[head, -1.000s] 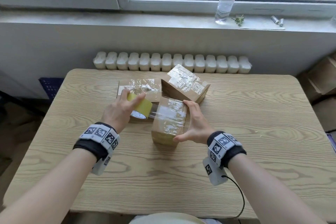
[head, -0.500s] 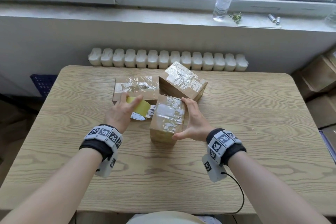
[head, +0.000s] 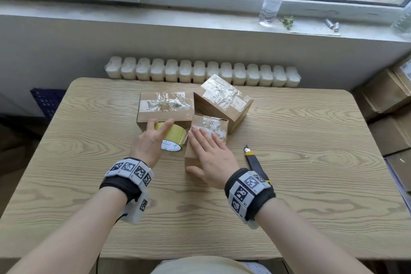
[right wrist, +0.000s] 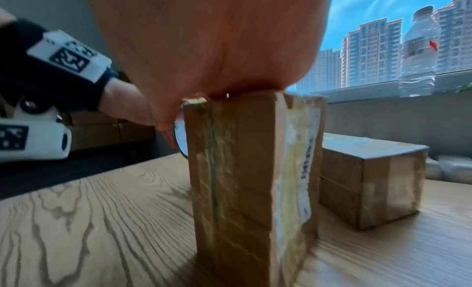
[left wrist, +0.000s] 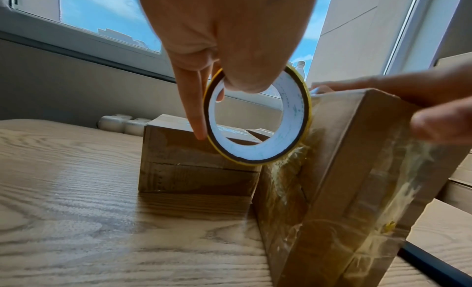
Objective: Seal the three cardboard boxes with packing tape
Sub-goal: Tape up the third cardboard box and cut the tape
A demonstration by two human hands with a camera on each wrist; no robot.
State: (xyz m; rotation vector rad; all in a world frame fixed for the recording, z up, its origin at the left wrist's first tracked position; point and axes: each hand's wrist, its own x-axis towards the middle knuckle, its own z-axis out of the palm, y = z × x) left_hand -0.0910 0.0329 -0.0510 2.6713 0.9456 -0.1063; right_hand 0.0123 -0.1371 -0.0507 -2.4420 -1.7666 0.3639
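Cardboard upright box (head: 206, 138) gets pinned by the right hand (head: 212, 158), fingers flat and spread, probably smoothing tape down. Left hand (head: 151, 142) pinches the yellow tape roll (head: 172, 138) right beside it, likely keeping the strip taut.

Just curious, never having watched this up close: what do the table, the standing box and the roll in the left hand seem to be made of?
Table: looks like pale wood or a wood-look laminate, with bold grain lines and a matt surface.
Standing box: brown cardboard, dull, with folded seams, under glossy wrinkled clear tape.
Tape roll: yellowish glossy plastic film wound on a white core, probably card.
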